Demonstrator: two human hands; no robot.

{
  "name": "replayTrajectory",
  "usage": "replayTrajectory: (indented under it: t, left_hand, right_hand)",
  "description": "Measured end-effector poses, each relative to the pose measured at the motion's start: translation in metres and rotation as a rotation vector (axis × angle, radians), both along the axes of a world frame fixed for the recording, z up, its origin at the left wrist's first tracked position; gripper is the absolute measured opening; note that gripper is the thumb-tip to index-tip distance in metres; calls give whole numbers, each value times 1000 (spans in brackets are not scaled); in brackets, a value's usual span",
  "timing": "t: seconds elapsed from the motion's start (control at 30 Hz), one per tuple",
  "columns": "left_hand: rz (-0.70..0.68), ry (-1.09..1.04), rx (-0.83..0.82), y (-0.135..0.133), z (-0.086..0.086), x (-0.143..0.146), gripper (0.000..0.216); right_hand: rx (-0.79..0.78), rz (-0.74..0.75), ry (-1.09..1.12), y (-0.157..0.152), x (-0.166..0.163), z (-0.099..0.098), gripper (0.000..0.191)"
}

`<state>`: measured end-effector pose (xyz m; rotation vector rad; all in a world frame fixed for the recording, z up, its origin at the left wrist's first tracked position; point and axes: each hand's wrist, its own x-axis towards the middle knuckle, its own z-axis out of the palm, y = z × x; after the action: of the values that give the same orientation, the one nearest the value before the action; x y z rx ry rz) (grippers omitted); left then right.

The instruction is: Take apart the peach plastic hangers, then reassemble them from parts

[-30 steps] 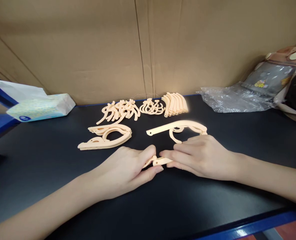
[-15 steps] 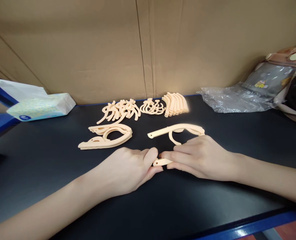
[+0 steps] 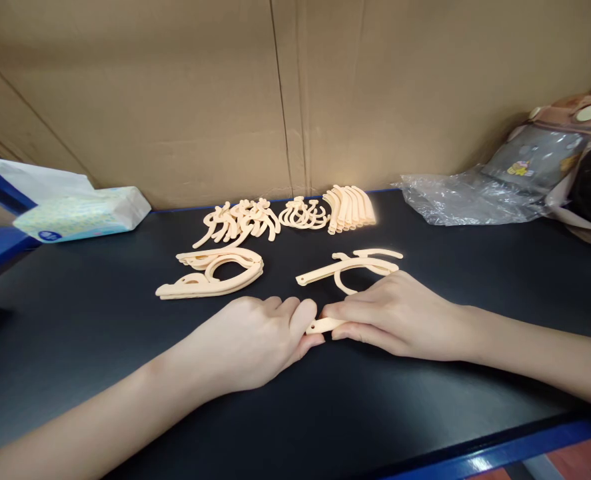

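A beige plastic folding hanger (image 3: 348, 269) is between my hands, partly hidden by my right hand (image 3: 400, 317). My right fingers are closed around its near arm, whose holed end (image 3: 322, 325) points left. My left hand (image 3: 262, 340) pinches that same end between thumb and fingers. The hanger's far arm slants away behind my right knuckles, with a curved hook (image 3: 342, 283) hanging below it. A thin curved strip (image 3: 378, 253) shows above the far arm. Left of it lie folded beige hangers (image 3: 210, 288), stacked together on the black table.
Along the back lie a heap of beige curved parts (image 3: 240, 220), a pile of small hooks (image 3: 305, 213) and a row of curved arms (image 3: 350, 209). A tissue pack (image 3: 85, 213) sits at left; crumpled clear plastic (image 3: 470, 200) and a bottle (image 3: 540, 153) are at right.
The hanger's far arm has tilted and dropped slightly, and a separate thin strip now shows above it. Both hands keep nearly the same place and grip.
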<state>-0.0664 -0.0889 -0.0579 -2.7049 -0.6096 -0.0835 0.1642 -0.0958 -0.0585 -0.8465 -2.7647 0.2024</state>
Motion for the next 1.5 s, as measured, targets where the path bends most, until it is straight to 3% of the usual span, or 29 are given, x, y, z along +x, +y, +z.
replayTrajectory:
  t: [0.37,0.63,0.83,1.5]
  left_hand:
    - [-40,-188,-184,2,-4,-3,15]
    - [-7,-139,-254,-1,-1,-3,27]
    - [-8,-185,-239,0,-4,-3,45]
    - [-74,-161,-215,-4,-5,0,45]
  right_hand:
    - [32,20,31,2,2,-5,32]
    - [45,11,26,2,1,-6,32]
    - [85,43,83,2,1,-6,28]
    - [26,-6,49,3,3,-8,30]
